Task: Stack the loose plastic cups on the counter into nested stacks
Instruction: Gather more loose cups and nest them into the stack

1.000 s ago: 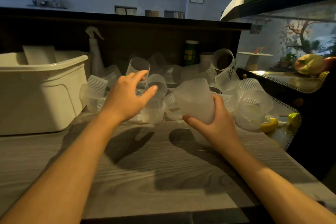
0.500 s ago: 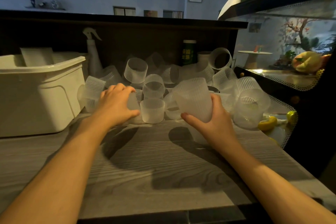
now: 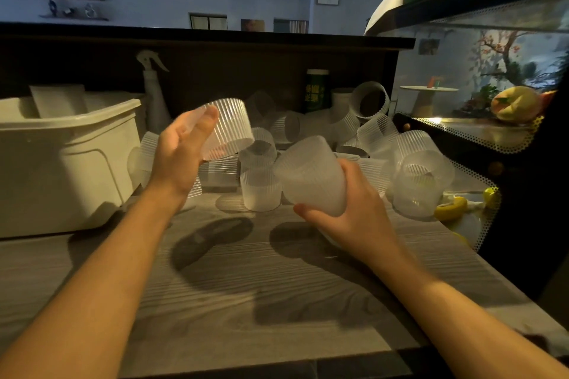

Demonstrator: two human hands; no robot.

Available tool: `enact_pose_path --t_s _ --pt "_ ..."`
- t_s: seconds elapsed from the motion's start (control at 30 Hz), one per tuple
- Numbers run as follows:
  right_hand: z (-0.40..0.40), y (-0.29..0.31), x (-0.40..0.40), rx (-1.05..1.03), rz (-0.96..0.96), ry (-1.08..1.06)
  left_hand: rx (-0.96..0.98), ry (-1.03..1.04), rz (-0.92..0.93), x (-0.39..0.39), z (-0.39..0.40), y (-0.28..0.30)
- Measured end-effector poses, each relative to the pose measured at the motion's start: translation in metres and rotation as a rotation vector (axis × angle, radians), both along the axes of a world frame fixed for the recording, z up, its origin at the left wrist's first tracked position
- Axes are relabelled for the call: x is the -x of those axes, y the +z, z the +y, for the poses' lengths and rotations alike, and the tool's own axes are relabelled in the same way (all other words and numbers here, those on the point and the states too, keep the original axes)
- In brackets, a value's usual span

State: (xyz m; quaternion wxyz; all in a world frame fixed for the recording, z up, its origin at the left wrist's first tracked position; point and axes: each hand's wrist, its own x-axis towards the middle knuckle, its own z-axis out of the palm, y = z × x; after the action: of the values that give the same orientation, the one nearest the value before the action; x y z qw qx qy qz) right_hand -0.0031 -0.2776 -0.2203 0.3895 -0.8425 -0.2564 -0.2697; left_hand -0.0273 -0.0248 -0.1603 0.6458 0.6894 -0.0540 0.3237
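At the far left of the counter (image 3: 246,286) sits a white tub (image 3: 67,160), with a spray bottle (image 3: 155,95) standing behind its right corner. Next comes my left hand (image 3: 181,154), raised above the counter with a single ribbed cup (image 3: 228,126) in it: my thumb presses along the near side of the cup and my fingers curl around the far side, showing faintly through the clear plastic. The cup is tilted, its open mouth facing down and to the right. Past it, more loose cups (image 3: 348,132) lie jumbled along the back of the counter, some upright, some on their sides, and one upright cup (image 3: 261,191) stands just beside my hands, between them. My right hand (image 3: 351,209) wraps around a nested stack of cups (image 3: 311,175), thumb across the bottom front and fingers behind it, holding it clear of the counter and tipped so its mouth points up and left. The two held pieces are near each other but apart. A dark green can (image 3: 317,89) stands at the back wall, and at the far right a glass display case (image 3: 492,77) has yellow fruit (image 3: 514,103) inside.
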Motion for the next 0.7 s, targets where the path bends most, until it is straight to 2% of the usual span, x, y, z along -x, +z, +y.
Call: enact_pose_path --t_s 0.1,0.17,0.23,0.37,0.47,0.57,0.7 --pt "0.001 0.001 0.001 0.116 -0.097 -0.033 -0.005 -0.146 -0.096 0.003 -0.012 0.003" --pt "0.002 0.000 0.002 0.170 -0.134 -0.052 -0.094 -0.177 -0.094 0.005 -0.026 0.001" --pt "0.003 -0.001 0.002 0.167 -0.145 -0.060 -0.232 -0.152 -0.088 0.005 -0.043 -0.006" --pt "0.001 -0.001 -0.001 0.098 -0.111 -0.079 -0.251 -0.082 -0.144 0.003 -0.069 -0.017" --pt "0.002 -0.001 -0.001 0.101 -0.093 -0.061 -0.408 0.045 -0.184 0.002 -0.067 -0.017" --pt "0.003 -0.001 0.000 0.096 -0.084 -0.054 -0.530 0.026 -0.169 0.000 -0.060 -0.017" --pt "0.003 -0.001 0.002 0.049 -0.062 -0.025 -0.485 0.078 -0.272 -0.001 -0.062 -0.020"
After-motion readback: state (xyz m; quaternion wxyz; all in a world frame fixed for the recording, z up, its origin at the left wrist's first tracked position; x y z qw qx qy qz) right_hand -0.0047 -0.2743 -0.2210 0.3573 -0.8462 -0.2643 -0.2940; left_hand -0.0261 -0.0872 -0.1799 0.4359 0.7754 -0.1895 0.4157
